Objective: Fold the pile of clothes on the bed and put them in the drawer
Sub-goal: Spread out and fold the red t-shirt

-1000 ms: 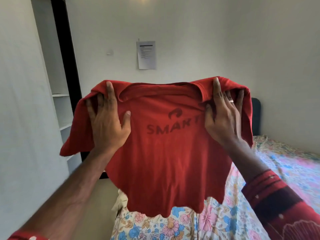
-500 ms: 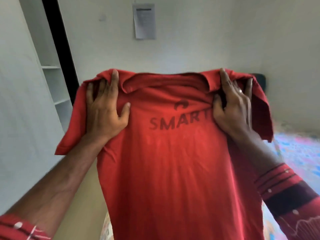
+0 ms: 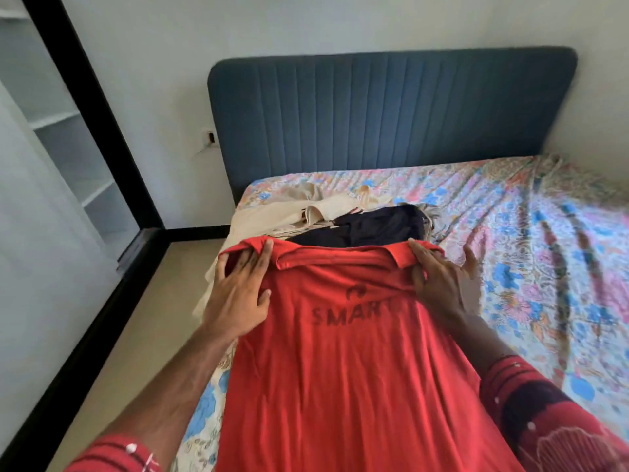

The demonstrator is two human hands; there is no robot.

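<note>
At far left, white shelves (image 3: 64, 131) stand behind a black frame (image 3: 88, 107) that runs down to the floor (image 3: 136, 335). Right of the frame, a small wall socket (image 3: 208, 137) sits just beside the blue headboard (image 3: 391, 114). Below the headboard, the bed (image 3: 544, 250) carries a floral sheet. At the near left of the bed lies the pile: a beige garment (image 3: 272, 212) at the bed edge, with a black garment (image 3: 367, 224) overlapping it on the right. In front of the pile, a red shirt (image 3: 340, 369) bearing dark "SMART" lettering is held spread out, collar toward the headboard, its body running down to the bottom edge of the view. The left hand (image 3: 240, 294) grips the shirt at its left shoulder: the fingers lie extended over a fold of red cloth and the thumb presses against the shirt front. The right hand (image 3: 439, 284) grips the right shoulder likewise, with the index finger along the collar edge and cloth gathered under the palm; its outer fingers spread toward the sheet. Whether the shirt rests on the bed or hangs above it cannot be told. Both forearms end in red patterned sleeves (image 3: 544, 403).
</note>
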